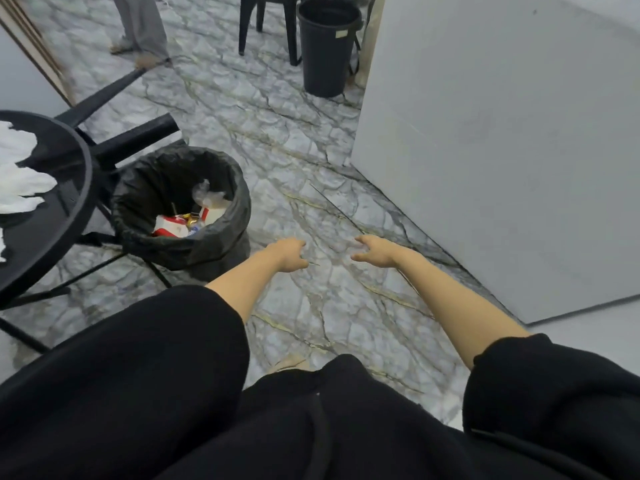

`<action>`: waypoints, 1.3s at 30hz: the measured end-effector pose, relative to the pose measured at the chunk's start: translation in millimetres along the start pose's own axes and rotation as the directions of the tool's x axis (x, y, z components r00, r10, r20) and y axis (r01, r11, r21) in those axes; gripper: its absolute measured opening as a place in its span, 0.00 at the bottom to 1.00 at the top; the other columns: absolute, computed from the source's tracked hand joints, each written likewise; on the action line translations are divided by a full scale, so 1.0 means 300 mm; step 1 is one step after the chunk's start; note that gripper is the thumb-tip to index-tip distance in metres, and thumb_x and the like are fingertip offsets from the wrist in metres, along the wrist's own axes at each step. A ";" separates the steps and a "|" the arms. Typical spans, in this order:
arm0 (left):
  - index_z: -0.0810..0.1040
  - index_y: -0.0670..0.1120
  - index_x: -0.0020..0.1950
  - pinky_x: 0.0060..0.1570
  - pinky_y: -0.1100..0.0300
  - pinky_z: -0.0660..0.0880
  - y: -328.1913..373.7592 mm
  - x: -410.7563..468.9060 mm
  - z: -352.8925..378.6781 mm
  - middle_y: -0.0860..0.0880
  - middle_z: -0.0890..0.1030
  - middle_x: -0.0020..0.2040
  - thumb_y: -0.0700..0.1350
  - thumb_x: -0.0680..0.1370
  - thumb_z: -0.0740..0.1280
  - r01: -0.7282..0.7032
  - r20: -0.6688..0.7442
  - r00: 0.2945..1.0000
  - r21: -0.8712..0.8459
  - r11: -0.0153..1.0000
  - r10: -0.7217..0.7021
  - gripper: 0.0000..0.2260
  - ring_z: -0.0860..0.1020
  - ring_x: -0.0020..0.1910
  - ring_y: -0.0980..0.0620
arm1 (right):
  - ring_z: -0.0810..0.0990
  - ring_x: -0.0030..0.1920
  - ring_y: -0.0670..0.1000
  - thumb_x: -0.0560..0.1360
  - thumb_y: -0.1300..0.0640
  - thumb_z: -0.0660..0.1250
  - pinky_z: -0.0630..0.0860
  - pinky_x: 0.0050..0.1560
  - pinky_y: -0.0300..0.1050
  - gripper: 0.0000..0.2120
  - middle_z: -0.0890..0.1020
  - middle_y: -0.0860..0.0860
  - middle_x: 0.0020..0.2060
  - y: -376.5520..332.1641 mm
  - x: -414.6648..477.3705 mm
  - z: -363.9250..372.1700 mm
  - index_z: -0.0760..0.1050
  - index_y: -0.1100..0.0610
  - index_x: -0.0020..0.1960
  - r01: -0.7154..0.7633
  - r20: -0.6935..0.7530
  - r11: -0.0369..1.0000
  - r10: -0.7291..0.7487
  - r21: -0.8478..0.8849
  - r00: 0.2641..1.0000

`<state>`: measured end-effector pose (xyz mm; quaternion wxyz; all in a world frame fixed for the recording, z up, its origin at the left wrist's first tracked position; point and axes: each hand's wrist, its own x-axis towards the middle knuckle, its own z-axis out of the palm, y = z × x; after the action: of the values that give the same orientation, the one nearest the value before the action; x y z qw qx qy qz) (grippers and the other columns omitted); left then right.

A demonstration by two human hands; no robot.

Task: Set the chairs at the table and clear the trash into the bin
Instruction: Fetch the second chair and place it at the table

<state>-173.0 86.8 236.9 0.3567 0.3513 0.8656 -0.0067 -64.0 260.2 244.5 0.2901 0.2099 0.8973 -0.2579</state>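
Note:
A bin lined with a black bag (221,188) stands on the marble floor beside the round black table (52,220). Inside it lie a red-and-white carton (169,226), clear plastic and other trash. White crumpled paper (17,181) lies on the tabletop at the far left. My left hand (289,254) hangs just right of the bin, fingers loosely curled and empty. My right hand (375,251) is level with it, a little further right, also empty with fingers apart. A black chair (270,15) stands at the top, far from the table.
A tall black bucket (327,46) stands next to the far chair. A big white cabinet or wall (502,133) fills the right side. Another person's legs (142,26) are at the top left. Black table legs (131,136) spread across the floor by the bin.

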 end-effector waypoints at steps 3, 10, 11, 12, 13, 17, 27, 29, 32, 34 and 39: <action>0.54 0.43 0.77 0.71 0.50 0.64 0.026 0.089 -0.052 0.43 0.59 0.77 0.49 0.80 0.60 -0.004 0.004 1.000 -0.003 1.000 0.004 0.29 0.62 0.74 0.43 | 0.56 0.75 0.55 0.79 0.49 0.58 0.55 0.73 0.49 0.31 0.55 0.56 0.76 0.035 0.079 -0.077 0.51 0.60 0.75 0.011 -0.006 1.000 -0.011 0.003 1.000; 0.54 0.41 0.76 0.72 0.50 0.63 0.025 0.356 -0.231 0.42 0.59 0.77 0.49 0.79 0.61 0.001 -0.023 1.000 -0.032 0.999 -0.002 0.29 0.61 0.75 0.43 | 0.59 0.74 0.56 0.79 0.49 0.59 0.58 0.74 0.50 0.31 0.56 0.56 0.76 0.059 0.341 -0.303 0.51 0.61 0.75 0.050 0.007 0.998 -0.049 -0.043 0.999; 0.54 0.41 0.76 0.72 0.50 0.62 0.017 0.399 -0.270 0.42 0.59 0.77 0.49 0.79 0.61 0.006 -0.025 1.000 -0.035 0.999 -0.007 0.29 0.61 0.75 0.43 | 0.59 0.74 0.56 0.79 0.49 0.59 0.58 0.73 0.50 0.31 0.56 0.56 0.76 0.058 0.387 -0.345 0.51 0.61 0.75 0.054 0.013 0.997 -0.053 -0.047 0.998; 0.54 0.41 0.76 0.72 0.51 0.62 0.008 0.444 -0.312 0.42 0.59 0.77 0.49 0.79 0.61 0.013 -0.025 1.000 -0.039 0.999 -0.014 0.29 0.61 0.75 0.43 | 0.59 0.74 0.56 0.79 0.49 0.59 0.58 0.73 0.49 0.31 0.56 0.56 0.76 0.055 0.435 -0.390 0.51 0.61 0.75 0.057 0.019 0.997 -0.056 -0.051 0.998; 0.53 0.41 0.76 0.72 0.51 0.62 -0.003 0.491 -0.357 0.42 0.58 0.77 0.49 0.79 0.61 0.019 -0.026 0.999 -0.048 0.999 -0.020 0.29 0.61 0.75 0.43 | 0.58 0.75 0.55 0.79 0.50 0.59 0.57 0.73 0.49 0.31 0.56 0.56 0.76 0.052 0.488 -0.437 0.51 0.61 0.75 0.065 0.024 0.997 -0.064 -0.051 0.998; 0.54 0.40 0.76 0.71 0.53 0.62 -0.051 0.678 -0.547 0.41 0.59 0.77 0.47 0.80 0.60 0.041 -0.045 0.998 -0.108 0.993 -0.046 0.28 0.62 0.74 0.43 | 0.58 0.75 0.55 0.79 0.51 0.59 0.57 0.72 0.47 0.30 0.56 0.56 0.76 0.024 0.716 -0.632 0.51 0.61 0.75 0.090 0.030 0.993 -0.089 -0.071 0.996; 0.55 0.40 0.76 0.71 0.53 0.61 -0.206 1.147 -0.978 0.41 0.59 0.77 0.48 0.80 0.61 0.092 -0.046 0.994 -0.152 0.984 -0.100 0.28 0.60 0.75 0.43 | 0.58 0.75 0.56 0.79 0.49 0.58 0.57 0.73 0.49 0.31 0.55 0.56 0.76 -0.074 1.272 -1.032 0.51 0.61 0.75 0.117 0.072 0.992 -0.113 -0.054 0.991; 0.54 0.41 0.76 0.71 0.52 0.62 -0.260 1.251 -1.065 0.41 0.58 0.77 0.48 0.80 0.60 0.103 -0.059 0.992 -0.158 0.982 -0.114 0.28 0.60 0.75 0.43 | 0.58 0.75 0.56 0.79 0.48 0.58 0.57 0.73 0.49 0.31 0.55 0.56 0.76 -0.101 1.402 -1.112 0.51 0.61 0.75 0.137 0.089 0.988 -0.131 -0.066 0.987; 0.55 0.41 0.76 0.70 0.53 0.62 -0.339 1.407 -1.208 0.41 0.59 0.76 0.48 0.80 0.61 0.139 -0.062 0.986 -0.175 0.975 -0.152 0.28 0.61 0.75 0.43 | 0.59 0.74 0.56 0.79 0.49 0.58 0.58 0.73 0.49 0.32 0.56 0.57 0.76 -0.150 1.606 -1.257 0.51 0.61 0.75 0.160 0.111 0.984 -0.150 -0.081 0.982; 0.55 0.41 0.76 0.71 0.52 0.62 -0.398 1.517 -1.306 0.42 0.60 0.76 0.48 0.79 0.61 0.163 -0.069 0.981 -0.210 0.964 -0.181 0.28 0.61 0.74 0.43 | 0.59 0.74 0.56 0.79 0.49 0.58 0.59 0.72 0.48 0.31 0.57 0.57 0.76 -0.190 1.742 -1.362 0.51 0.62 0.75 0.186 0.126 0.974 -0.169 -0.130 0.977; 0.54 0.42 0.76 0.72 0.52 0.61 -0.527 1.750 -1.536 0.42 0.58 0.77 0.47 0.80 0.61 0.250 -0.025 0.962 -0.312 0.917 -0.271 0.28 0.60 0.75 0.43 | 0.55 0.75 0.55 0.79 0.50 0.58 0.56 0.73 0.49 0.30 0.55 0.57 0.76 -0.283 2.054 -1.598 0.50 0.61 0.75 0.258 0.208 0.942 -0.214 -0.215 0.954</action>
<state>-814.1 405.5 215.9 0.3729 0.1733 0.9069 0.0918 -764.4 614.3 220.7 0.3611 0.0396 0.9102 -0.1988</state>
